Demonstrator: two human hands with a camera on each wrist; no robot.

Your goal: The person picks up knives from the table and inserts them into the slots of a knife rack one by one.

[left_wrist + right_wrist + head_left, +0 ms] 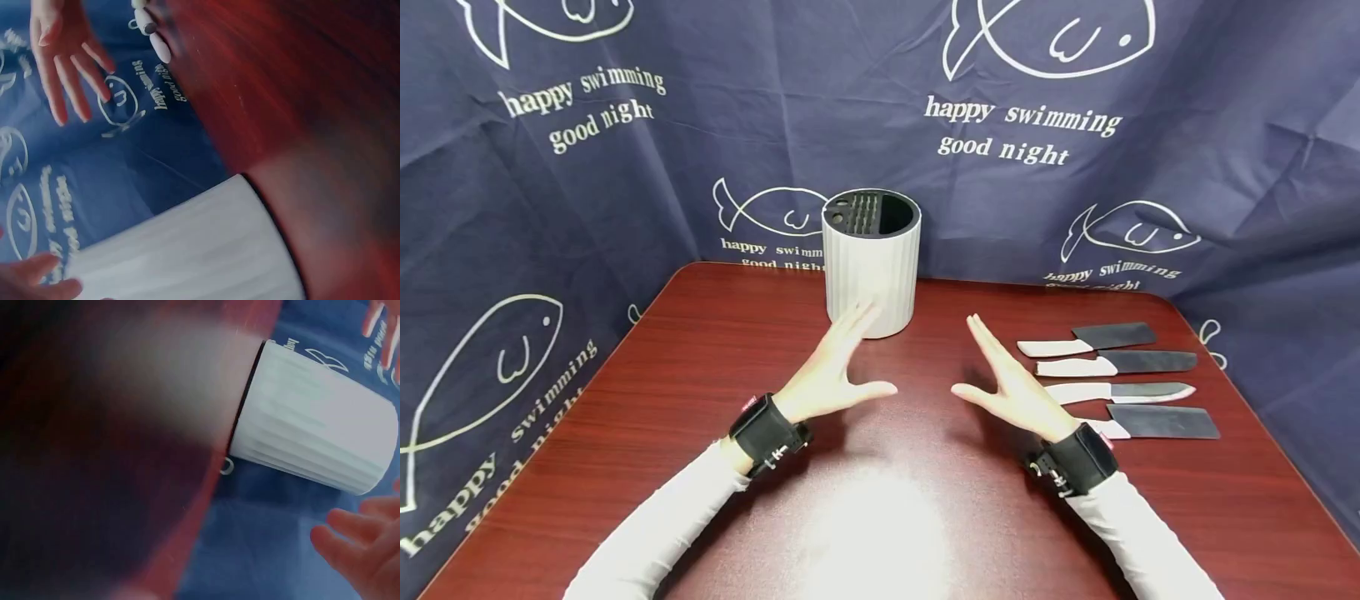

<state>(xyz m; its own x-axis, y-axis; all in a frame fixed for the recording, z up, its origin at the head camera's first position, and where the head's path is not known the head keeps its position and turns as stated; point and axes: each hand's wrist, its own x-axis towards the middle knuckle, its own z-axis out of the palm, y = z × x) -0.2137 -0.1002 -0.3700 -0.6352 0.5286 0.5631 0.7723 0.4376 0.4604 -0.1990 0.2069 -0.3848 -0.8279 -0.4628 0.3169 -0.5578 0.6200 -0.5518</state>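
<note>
Both hands hover over the table with straight fingers, holding nothing. My left hand (827, 375) is nearest to a white ribbed knife block (871, 279), its fingertips overlapping the lower front of it in the head view. The block is round, with a black top showing slots, round holes and one larger opening. My right hand (1017, 390) is just left of several knives with white handles. Among them are a dark cleaver (1163, 422), a pointed knife (1152, 392) and two more dark blades. The right hand hides part of the nearer handles.
The reddish-brown wooden table (730, 333) bears everything. A dark blue cloth (865, 100) with white fish drawings and lettering hangs behind and at the sides. Bright glare lies on the table's front middle. Black straps with cameras (767, 433) sit on both wrists.
</note>
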